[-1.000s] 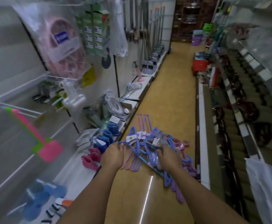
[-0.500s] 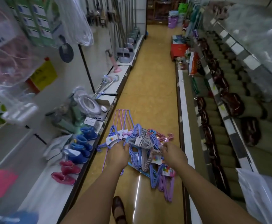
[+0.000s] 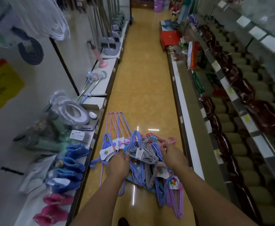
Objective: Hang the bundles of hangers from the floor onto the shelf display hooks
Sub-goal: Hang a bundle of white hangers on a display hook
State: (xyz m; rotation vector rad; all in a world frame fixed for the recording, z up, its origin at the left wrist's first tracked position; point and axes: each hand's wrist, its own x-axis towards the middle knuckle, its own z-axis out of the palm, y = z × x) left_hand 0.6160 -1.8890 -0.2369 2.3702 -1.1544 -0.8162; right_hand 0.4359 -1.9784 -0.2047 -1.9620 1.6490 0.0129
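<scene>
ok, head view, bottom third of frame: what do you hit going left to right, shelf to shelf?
pink boots → blue boots → left hand → grey hanger bundle → right hand → white shelf edge → dark brown packs on the right-hand shelves.

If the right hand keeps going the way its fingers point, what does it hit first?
Probably the pink hanger hooks just past the right hand, at the far edge of the hanger pile; depth is unclear.
</scene>
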